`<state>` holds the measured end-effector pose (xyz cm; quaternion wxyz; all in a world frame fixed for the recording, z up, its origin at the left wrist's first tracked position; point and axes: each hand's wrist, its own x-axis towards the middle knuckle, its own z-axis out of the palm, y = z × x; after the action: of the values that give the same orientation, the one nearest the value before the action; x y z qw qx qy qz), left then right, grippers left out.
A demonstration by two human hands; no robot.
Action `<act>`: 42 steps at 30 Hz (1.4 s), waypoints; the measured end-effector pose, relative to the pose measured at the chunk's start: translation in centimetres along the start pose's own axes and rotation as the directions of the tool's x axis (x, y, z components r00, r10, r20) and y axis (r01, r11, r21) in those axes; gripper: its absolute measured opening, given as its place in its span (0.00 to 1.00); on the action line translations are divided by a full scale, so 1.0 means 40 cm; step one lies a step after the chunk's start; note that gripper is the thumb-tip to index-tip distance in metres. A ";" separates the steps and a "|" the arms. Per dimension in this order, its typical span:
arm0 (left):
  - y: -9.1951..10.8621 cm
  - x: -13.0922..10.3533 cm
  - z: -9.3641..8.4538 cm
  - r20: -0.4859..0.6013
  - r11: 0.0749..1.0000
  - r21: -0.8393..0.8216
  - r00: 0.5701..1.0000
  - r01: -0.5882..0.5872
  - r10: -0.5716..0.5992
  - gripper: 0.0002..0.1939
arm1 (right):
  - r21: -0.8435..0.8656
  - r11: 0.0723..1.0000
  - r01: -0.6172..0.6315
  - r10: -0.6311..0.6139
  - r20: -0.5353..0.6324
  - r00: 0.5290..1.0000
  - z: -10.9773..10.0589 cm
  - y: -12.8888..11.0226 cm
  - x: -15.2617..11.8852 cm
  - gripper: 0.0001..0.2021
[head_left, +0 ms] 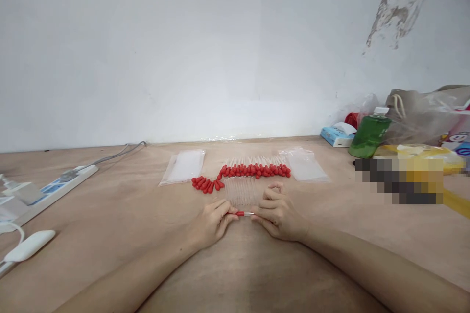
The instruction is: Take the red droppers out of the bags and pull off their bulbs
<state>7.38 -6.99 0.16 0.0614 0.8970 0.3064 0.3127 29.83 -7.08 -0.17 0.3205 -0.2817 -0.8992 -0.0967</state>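
Left hand (219, 220) was clamped on a red bulb (240, 213), right hand (277, 212) on the clear tube (248, 214) joined to it, a short gap between hands. Clear tubes (242, 191) lay just beyond both hands, red-bulbed droppers (255, 170) behind those.

A green bottle (370, 133) stands beside a blue packet (337, 134), perhaps tissues, near the wall (205, 49).
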 end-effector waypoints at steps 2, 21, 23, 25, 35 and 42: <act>0.003 0.000 -0.002 0.009 1.000 -0.017 1.000 0.019 -0.019 0.07 | -0.012 1.000 0.010 -0.010 -0.008 1.000 -0.001 -0.002 0.000 0.12; -0.119 0.006 -0.081 -0.412 0.917 0.237 0.888 0.320 -0.204 0.15 | -0.087 0.850 -0.520 0.512 -0.094 0.854 0.010 0.065 0.008 0.07; -0.123 0.008 -0.078 -0.381 0.895 0.320 0.907 0.312 -0.179 0.13 | -0.105 0.853 -0.512 0.505 -0.083 0.859 0.013 0.064 0.011 0.07; -0.126 0.010 -0.074 -0.341 0.854 0.418 0.925 0.310 -0.168 0.10 | -0.113 0.857 -0.503 0.498 -0.072 0.864 0.015 0.063 0.013 0.07; -0.135 0.014 -0.068 -0.253 0.820 0.498 0.952 0.283 -0.175 0.09 | -0.112 0.900 -0.422 0.425 0.003 0.905 0.027 0.048 0.028 0.11; -0.122 0.011 -0.070 -0.279 0.847 0.447 0.944 0.289 -0.175 0.09 | -0.099 0.921 -0.376 0.384 0.075 0.920 0.017 0.045 0.030 0.19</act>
<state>3.48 -3.04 1.13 -0.1616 0.7979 0.4861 0.3177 29.73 -4.81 0.04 0.2788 -0.4682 -0.8366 -0.0565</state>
